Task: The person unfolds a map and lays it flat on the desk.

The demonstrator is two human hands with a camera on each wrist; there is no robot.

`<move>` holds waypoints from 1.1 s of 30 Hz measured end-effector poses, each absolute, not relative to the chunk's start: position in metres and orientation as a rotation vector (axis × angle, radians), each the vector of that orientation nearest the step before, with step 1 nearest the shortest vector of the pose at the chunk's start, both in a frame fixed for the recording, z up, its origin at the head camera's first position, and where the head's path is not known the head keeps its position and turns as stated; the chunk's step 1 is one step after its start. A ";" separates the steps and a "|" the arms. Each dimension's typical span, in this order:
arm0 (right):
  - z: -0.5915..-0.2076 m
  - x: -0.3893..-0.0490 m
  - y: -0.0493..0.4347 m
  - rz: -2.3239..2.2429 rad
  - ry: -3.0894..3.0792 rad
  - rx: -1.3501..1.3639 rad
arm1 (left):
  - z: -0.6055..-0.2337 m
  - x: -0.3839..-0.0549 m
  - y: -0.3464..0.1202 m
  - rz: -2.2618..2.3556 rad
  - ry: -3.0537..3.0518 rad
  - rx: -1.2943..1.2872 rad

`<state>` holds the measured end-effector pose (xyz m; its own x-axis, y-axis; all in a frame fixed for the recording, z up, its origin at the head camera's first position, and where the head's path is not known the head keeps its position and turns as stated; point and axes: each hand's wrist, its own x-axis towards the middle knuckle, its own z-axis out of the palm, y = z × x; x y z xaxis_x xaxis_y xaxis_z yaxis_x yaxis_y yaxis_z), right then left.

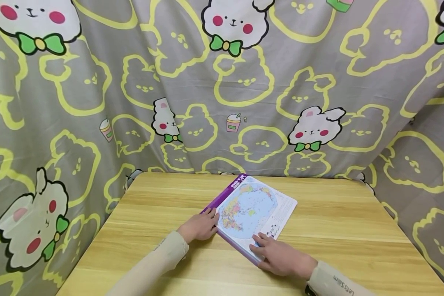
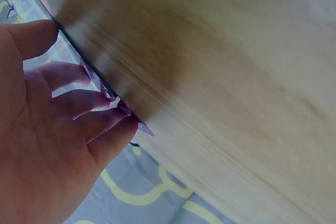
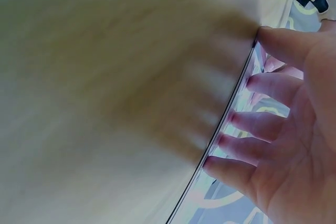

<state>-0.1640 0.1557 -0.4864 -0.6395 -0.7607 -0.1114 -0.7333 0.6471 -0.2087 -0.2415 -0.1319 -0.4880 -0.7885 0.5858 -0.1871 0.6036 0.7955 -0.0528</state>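
Observation:
A flat rectangular world map board (image 1: 253,205) lies slantwise on the wooden table, a purple strip along its far left edge and a blue-and-coloured map on its face. At its left corner rests my left hand (image 1: 201,225), fingertips on the purple strip and thumb along the near edge. My right hand (image 1: 283,255) rests on the near right corner with fingers spread across the face. In the left wrist view the fingers (image 2: 71,103) meet the board's surface with little bend. The right wrist view has the extended fingers (image 3: 257,124) touching the board in a row.
The wooden table (image 1: 151,197) extends around the board on all sides. Behind it and at both sides hangs a grey curtain (image 1: 192,94) printed with yellow outlines and white rabbits, reaching the table's back edge.

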 end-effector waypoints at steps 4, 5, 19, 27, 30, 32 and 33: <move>-0.485 -0.165 0.157 -0.220 2.673 -1.218 | -0.488 -0.241 -0.132 -0.173 2.821 0.943; -0.486 -0.166 0.157 -0.219 2.674 -1.218 | -0.488 -0.240 -0.132 -0.176 2.821 0.940; -0.489 -0.169 0.164 -0.196 2.704 -1.288 | -0.487 -0.233 -0.131 -0.179 2.818 0.953; -0.488 -0.169 0.167 -0.179 2.729 -1.297 | -0.487 -0.227 -0.128 -0.246 2.854 0.956; -0.488 -0.171 0.167 -0.167 2.739 -1.316 | -0.488 -0.225 -0.127 -0.276 2.866 0.969; -0.487 -0.171 0.168 -0.162 2.736 -1.317 | -0.489 -0.224 -0.127 -0.290 2.876 0.987; -0.487 -0.172 0.168 -0.157 2.737 -1.326 | -0.489 -0.224 -0.127 -0.296 2.881 0.998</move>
<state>-0.1717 0.1680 -0.4873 -0.6174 -0.7856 -0.0416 -0.7757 0.6167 -0.1341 -0.2238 -0.1274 -0.4894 -0.7851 0.6041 -0.1366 0.6193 0.7695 -0.1560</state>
